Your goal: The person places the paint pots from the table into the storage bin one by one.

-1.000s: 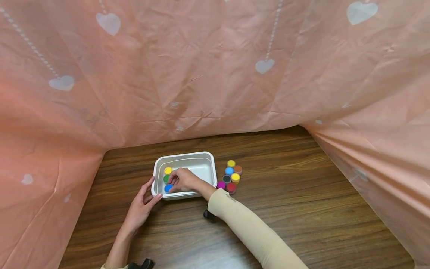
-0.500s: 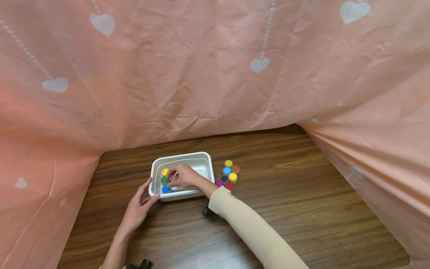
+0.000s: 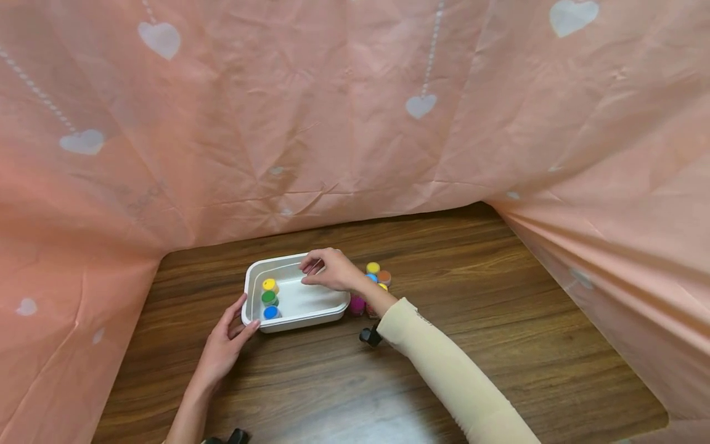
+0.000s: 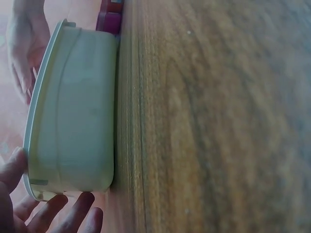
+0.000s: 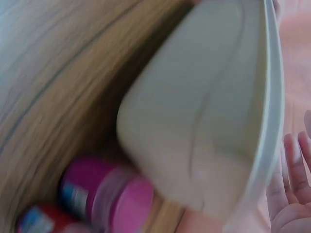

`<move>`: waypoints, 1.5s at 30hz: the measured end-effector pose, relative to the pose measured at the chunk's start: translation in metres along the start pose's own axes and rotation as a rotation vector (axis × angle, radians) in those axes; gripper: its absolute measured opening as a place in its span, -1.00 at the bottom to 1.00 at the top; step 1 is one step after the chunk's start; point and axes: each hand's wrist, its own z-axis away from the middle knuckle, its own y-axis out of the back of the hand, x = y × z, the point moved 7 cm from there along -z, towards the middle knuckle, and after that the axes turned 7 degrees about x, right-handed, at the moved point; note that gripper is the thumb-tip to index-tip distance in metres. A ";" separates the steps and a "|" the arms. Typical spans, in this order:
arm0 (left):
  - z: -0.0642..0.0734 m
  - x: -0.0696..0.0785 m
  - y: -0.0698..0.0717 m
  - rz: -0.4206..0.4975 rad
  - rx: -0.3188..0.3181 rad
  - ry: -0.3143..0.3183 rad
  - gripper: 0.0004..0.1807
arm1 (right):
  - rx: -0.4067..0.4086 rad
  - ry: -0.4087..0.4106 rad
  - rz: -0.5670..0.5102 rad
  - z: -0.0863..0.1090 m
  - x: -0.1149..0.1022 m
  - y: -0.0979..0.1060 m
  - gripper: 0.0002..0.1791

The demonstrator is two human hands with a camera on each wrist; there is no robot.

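A white plastic tub [image 3: 310,319] stands on the table. Down its left end run three small paint pots: a yellow-topped pot [image 3: 270,285], a green-topped pot [image 3: 269,298] and a blue-topped pot [image 3: 272,312]. My left hand [image 3: 219,348] holds the tub's near left corner, thumb at the rim and fingers against the outer wall, as the left wrist view shows. Over the tub's right part hovers my right hand [image 3: 333,271], fingers loosely bent with nothing in them. In the right wrist view its fingers appear beyond the rim.
Right of the tub is a cluster of paint pots, including a yellow pot [image 3: 373,267], a brown pot [image 3: 384,278] and a magenta pot [image 3: 357,304], partly behind my right forearm. A pink curtain [image 3: 310,154] with hearts surrounds the wooden table [image 3: 499,320].
My right hand has left the blue-topped pot and moved right and up across the tub, uncovering the three pots. The left hand stays at the corner. The view has shifted slightly.
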 end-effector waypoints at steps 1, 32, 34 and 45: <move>0.000 0.000 0.000 -0.006 0.000 0.004 -0.15 | 0.016 -0.004 -0.003 0.002 0.002 0.007 -0.75; 0.003 0.000 -0.002 -0.010 -0.014 0.021 -0.15 | 0.264 -0.244 -0.047 0.090 0.114 0.116 -0.62; 0.003 0.001 -0.002 -0.011 -0.012 0.020 -0.15 | 0.263 -0.258 -0.043 0.093 0.119 0.115 -0.61; 0.004 0.001 -0.001 -0.017 -0.021 0.030 -0.14 | 0.233 -0.311 -0.050 0.100 0.141 0.109 -0.56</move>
